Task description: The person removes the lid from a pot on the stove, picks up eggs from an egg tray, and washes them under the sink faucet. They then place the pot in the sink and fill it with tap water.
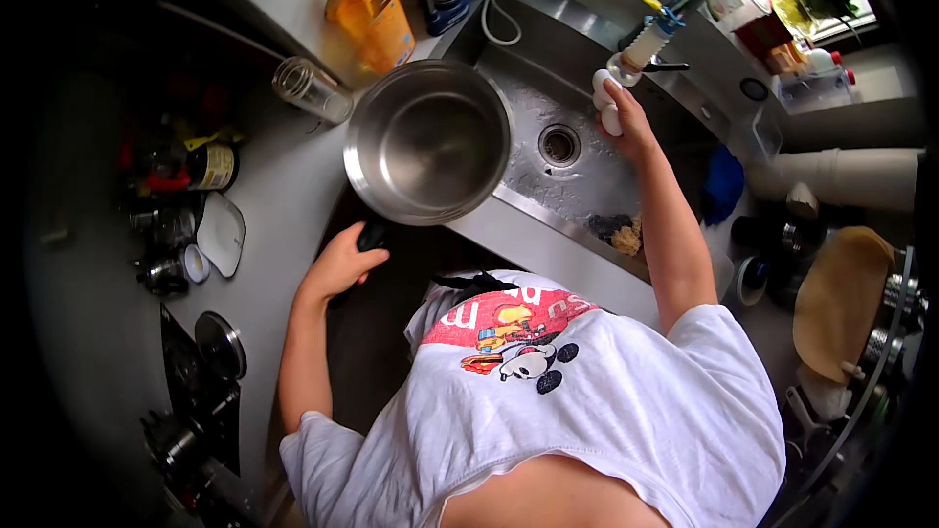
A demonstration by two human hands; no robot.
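My left hand (344,262) is closed round the black handle of a steel saucepan (430,203). The pan is held level beside the sink, its open top facing me, and only bare metal shows inside. At the tap (644,45), my right hand (631,125) grips white eggs (608,110), right below the clear filter spout. Fingers hide part of the eggs, so I cannot tell exactly how many there are. The steel sink (548,191) has a wet bottom with a round drain (559,145).
Left of the sink stand a glass jar (311,90) and an orange pump bottle (377,24). A brownish clump (628,235) lies at the sink's near edge. A blue cloth-like item (722,184) and a round wooden board (836,303) are on the right. A pot lid (220,345) lies left.
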